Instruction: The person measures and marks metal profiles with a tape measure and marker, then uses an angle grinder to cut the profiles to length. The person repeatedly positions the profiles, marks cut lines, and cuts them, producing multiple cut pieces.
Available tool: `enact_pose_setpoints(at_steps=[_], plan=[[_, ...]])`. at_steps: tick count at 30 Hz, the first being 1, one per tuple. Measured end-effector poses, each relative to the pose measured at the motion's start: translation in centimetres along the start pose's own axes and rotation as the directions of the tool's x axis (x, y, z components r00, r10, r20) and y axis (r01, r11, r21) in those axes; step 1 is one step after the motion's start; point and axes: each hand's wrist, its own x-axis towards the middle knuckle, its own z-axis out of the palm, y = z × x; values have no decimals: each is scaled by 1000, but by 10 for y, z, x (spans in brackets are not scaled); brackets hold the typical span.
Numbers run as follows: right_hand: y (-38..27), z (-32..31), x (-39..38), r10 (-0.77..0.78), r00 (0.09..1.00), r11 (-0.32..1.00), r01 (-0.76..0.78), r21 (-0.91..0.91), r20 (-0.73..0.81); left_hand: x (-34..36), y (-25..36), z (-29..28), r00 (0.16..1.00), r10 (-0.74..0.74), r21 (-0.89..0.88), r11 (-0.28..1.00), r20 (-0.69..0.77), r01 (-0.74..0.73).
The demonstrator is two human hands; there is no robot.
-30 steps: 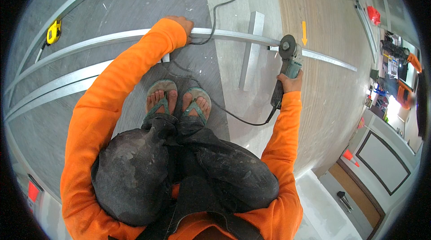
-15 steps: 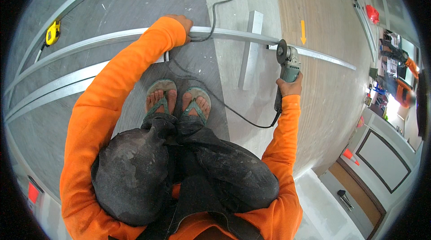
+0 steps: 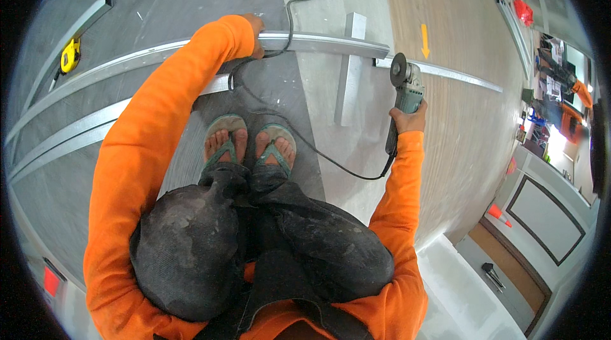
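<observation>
My left hand (image 3: 256, 35) is closed around a long silver metal channel (image 3: 318, 42) that runs left to right in front of my feet. The channel's right end crosses over a short metal piece (image 3: 351, 79) on the floor. In my right hand (image 3: 409, 120) is a green-grey angle grinder (image 3: 408, 94), gripped by its body with the disc up and facing left. That disc stands apart from the channel's end, a little to its right. Whether it spins, I cannot tell. Another thin metal strip (image 3: 452, 74) lies beyond the grinder, to the right.
A black power cord (image 3: 331, 163) loops from the grinder past my feet and over the channel. More metal lengths (image 3: 83, 130) lie at left, near a yellow tape measure (image 3: 70, 55). An orange cone (image 3: 499, 214) is at right; another person (image 3: 571, 123) is at the far right.
The channel's right end has shifted slightly away from the grinder and tilted, showing more of its side and a gap from the strip beyond. My left hand moved slightly with it.
</observation>
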Motion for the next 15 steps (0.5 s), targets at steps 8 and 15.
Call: enact_pose_setpoints(at_steps=[8, 15], plan=[[-12, 7, 19, -12, 1000, 999, 12, 31, 10, -2, -5, 1, 995, 11, 56, 998, -100, -6], [13, 27, 29, 73, 995, 923, -95, 373, 71, -9, 1, 2, 990, -52, 147, 987, -131, 71]])
